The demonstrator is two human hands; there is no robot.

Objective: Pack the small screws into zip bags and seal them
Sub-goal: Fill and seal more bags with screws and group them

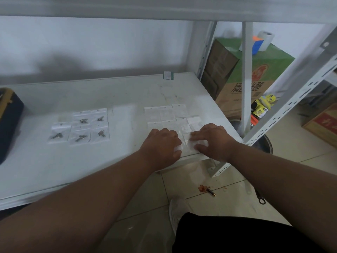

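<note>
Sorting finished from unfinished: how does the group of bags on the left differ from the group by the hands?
The left bags each hold small metal screws; the right bags look empty. The left bags lie clear of both hands, while the right bags reach up to the left hand and right hand, which press on one bag at the table edge. Both groups are small clear zip bags laid flat in rows.
</note>
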